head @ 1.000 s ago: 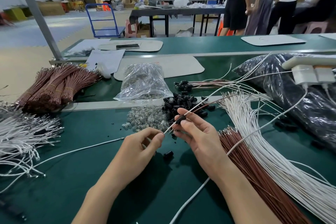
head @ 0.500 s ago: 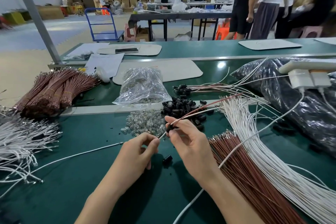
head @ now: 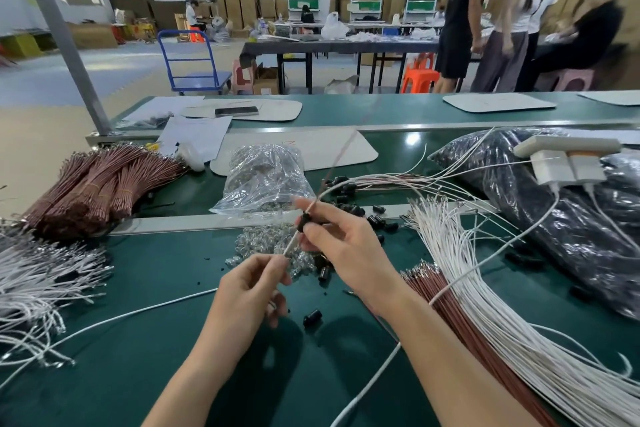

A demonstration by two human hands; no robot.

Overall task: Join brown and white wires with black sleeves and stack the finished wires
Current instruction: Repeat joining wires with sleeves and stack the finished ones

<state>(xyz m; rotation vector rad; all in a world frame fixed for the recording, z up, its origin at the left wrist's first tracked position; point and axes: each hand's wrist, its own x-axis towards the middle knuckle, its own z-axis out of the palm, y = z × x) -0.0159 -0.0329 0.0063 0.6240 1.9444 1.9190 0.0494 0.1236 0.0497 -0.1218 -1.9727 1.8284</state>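
Note:
My right hand (head: 346, 253) pinches a black sleeve (head: 304, 221) threaded on a wire pair; a brown wire (head: 341, 152) and a white wire rise out of it, blurred. My left hand (head: 254, 288) pinches the lower white end of that wire (head: 290, 245) just below the sleeve. Both hands hover above the green table (head: 138, 340). Loose black sleeves (head: 375, 218) lie behind my right hand, one more (head: 311, 317) between my wrists. A fan of white wires (head: 485, 305) and brown wires (head: 446, 298) lies to the right. Finished joined wires (head: 381, 180) rest further back.
Bundled brown wires (head: 97, 184) and a heap of white wires (head: 38, 281) lie at the left. A clear bag (head: 266, 177) and loose clear parts (head: 263, 246) sit in the middle, a black bag (head: 554, 218) and a white power strip (head: 568, 156) at the right. People stand beyond the far table.
Both hands have lifted slightly, and the wires held in the sleeve have swung from lying rightward over the table to pointing up and away.

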